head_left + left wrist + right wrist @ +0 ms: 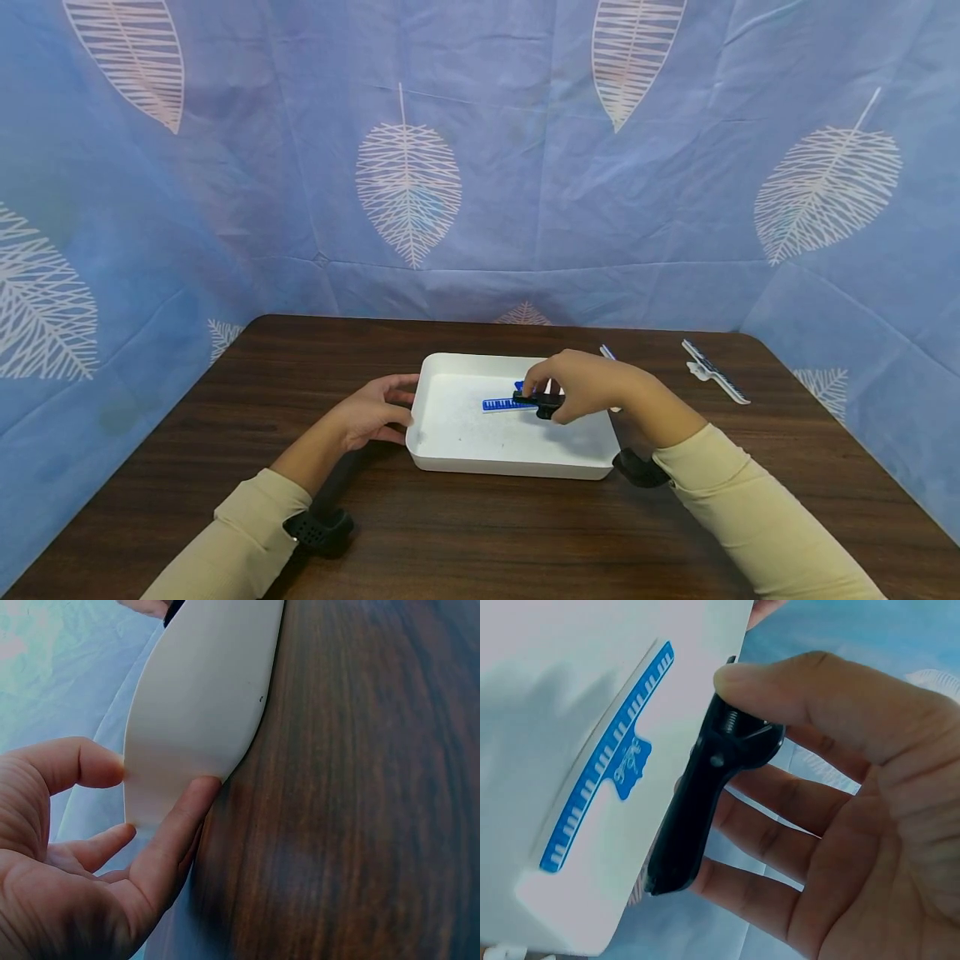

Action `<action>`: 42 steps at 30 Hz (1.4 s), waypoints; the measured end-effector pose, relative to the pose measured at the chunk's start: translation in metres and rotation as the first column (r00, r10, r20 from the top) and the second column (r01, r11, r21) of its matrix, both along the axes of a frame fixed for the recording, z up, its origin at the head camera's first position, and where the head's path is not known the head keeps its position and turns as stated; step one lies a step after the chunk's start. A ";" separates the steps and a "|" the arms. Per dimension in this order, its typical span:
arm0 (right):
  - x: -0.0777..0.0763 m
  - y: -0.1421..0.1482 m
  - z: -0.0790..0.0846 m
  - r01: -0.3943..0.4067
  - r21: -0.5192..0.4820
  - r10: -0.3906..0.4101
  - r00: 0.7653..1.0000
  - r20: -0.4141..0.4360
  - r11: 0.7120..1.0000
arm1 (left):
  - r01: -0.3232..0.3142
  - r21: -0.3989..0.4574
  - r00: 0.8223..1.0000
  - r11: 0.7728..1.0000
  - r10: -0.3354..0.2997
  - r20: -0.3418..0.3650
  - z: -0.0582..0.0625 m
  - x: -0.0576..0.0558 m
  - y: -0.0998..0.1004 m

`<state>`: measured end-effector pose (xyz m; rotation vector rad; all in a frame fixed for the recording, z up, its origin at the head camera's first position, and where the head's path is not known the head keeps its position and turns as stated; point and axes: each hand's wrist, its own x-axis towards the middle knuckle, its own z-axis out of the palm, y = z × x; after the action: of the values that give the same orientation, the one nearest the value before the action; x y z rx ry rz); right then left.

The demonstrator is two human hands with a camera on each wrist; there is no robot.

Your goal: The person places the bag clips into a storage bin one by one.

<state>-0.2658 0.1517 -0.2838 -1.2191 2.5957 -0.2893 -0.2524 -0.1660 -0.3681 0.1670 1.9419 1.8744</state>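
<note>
A white tray (465,450) stands on the dark wood table, with my left hand (372,412) at its left end. In the left wrist view, spread fingertips touch the tray's rim and outer wall from outside. My right hand (581,385) pinches a black spring clip (694,806) between thumb and fingers above the tray. Its coiled spring shows in the right wrist view. A blue clip with a piano-key pattern (604,761) lies flat on the tray floor, beside the black clip. In the head view the black clip and right fingers partly cover it.
On the table (315,358) at the far right lies a white clip with black piano-key markings (716,372). Another long pale clip (607,352) lies just right of the tray, mostly hidden by my right forearm. A blue leaf-patterned cloth (495,192) hangs behind the table.
</note>
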 end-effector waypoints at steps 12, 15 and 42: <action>-0.006 -0.023 -0.013 -0.057 -0.004 0.057 0.998 -0.015 0.998 | -0.010 -0.002 1.000 1.000 0.010 0.000 -0.001 0.000 0.000; -0.009 -0.031 -0.017 -0.063 0.032 0.063 0.998 -0.014 0.998 | -0.013 -0.002 1.000 1.000 0.013 0.004 -0.001 0.001 0.000; -0.020 -0.061 -0.031 -0.075 0.135 0.062 0.993 0.102 0.988 | -0.021 -0.020 1.000 1.000 0.021 0.012 0.000 0.000 0.001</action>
<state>-0.2856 0.0905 -0.3144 -1.2114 2.4413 -0.1478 -0.2528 -0.1646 -0.3676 0.1296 1.9609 1.8646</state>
